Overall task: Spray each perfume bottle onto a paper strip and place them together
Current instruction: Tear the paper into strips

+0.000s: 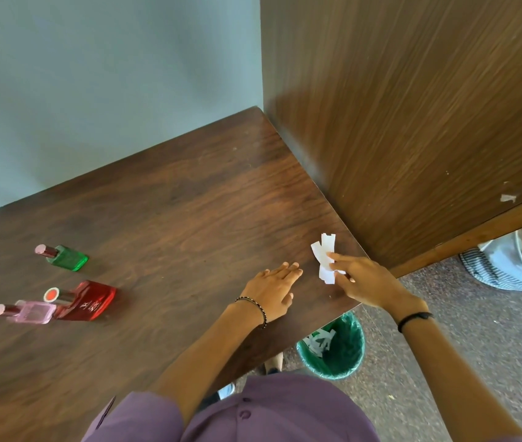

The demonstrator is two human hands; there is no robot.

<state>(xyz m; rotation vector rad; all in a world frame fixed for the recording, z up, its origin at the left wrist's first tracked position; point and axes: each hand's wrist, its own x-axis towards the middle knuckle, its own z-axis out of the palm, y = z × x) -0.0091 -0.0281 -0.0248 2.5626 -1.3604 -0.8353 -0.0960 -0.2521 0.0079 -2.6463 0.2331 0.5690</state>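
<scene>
Three perfume bottles stand at the left of the dark wooden table (173,218): a green one (68,258) farthest back, a larger red one (89,299) nearer, and a pink one (28,312) touching the red one's left side. White paper strips (325,255) lie bunched near the table's right edge. My right hand (368,280) pinches these strips between thumb and fingers. My left hand (274,290) rests flat on the table just left of the strips, fingers straight, holding nothing.
A tall wooden panel (412,122) rises along the table's right side. Below the table's near right corner stands a green-lined waste bin (333,349) with paper scraps inside. A bag (514,260) lies on the floor at far right.
</scene>
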